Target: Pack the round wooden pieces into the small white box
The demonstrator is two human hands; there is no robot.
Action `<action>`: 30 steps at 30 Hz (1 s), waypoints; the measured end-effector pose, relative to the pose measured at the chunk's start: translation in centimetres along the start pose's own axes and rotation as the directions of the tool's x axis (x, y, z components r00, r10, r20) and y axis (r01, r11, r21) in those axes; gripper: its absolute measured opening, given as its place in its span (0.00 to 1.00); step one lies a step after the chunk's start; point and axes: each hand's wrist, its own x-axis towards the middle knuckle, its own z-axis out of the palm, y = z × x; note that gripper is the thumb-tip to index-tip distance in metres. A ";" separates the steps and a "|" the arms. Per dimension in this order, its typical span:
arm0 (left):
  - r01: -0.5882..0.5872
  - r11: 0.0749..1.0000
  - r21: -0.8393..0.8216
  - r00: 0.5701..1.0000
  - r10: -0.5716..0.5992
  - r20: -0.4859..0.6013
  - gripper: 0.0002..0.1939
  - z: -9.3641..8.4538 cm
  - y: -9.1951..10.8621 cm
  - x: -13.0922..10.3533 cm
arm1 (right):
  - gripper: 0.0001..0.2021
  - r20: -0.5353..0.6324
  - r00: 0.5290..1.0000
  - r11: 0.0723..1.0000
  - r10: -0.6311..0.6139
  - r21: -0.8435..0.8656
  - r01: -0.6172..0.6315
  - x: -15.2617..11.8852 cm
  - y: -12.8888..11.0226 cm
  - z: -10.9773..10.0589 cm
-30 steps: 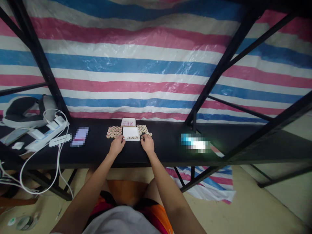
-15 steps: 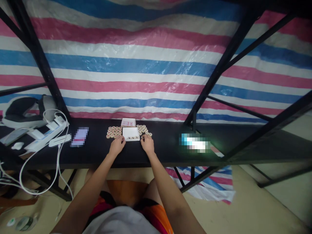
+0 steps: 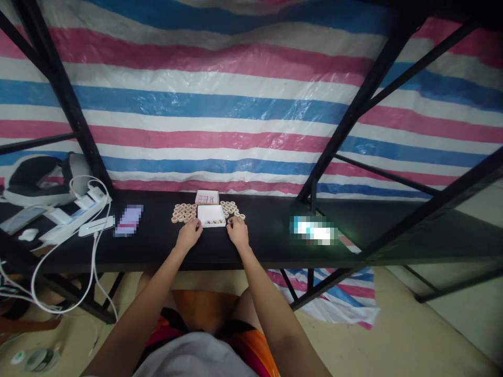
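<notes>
White box [image 3: 211, 214] — shallow, open, small pieces seemingly inside — between left hand [image 3: 188, 234] and right hand [image 3: 238, 232], fingers curled, grip unclear.

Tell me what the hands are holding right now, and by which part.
The left hand and right hand rest at the near corners of the white box; whether they grip it cannot be told.

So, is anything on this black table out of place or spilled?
Nothing looks spilled or broken. The round wooden pieces lie loose in two heaps on the black table, on either side of the open white box, which holds only a few. The left hand and right hand rest at its front corners.
</notes>
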 end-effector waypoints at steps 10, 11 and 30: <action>-0.021 1.000 -0.010 1.000 0.021 -0.007 0.08 0.1 -0.1 0.0 | 0.09 -0.011 1.000 0.999 0.011 0.041 -0.010 -0.1 0.0 -0.3; -0.020 1.000 -0.009 1.000 0.020 -0.005 0.07 0.1 -0.1 0.0 | 0.09 -0.012 1.000 0.999 0.011 0.042 -0.011 -0.1 0.0 -0.3; -0.015 1.000 0.019 1.000 0.016 -0.008 0.09 0.2 -0.2 0.0 | 0.09 -0.006 1.000 0.999 0.014 0.043 -0.014 -0.1 0.0 -0.2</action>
